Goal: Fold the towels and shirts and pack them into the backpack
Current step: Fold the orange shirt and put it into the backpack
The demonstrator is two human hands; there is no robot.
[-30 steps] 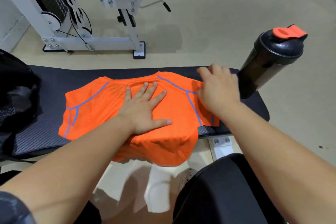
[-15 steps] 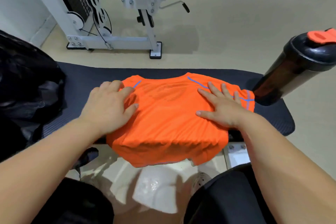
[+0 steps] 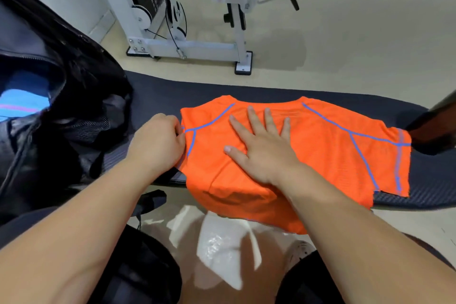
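On the dark padded surface (image 3: 271, 91) the orange shirt (image 3: 333, 155) lies spread, its hem hanging off the near edge. The right hand (image 3: 259, 145), fingers splayed flat, pins the middle so the cloth cannot slide; the left hand (image 3: 158, 140) pinches the sleeve edge, likely to fold it inward.

no readable text, labels, brands or numbers anywhere
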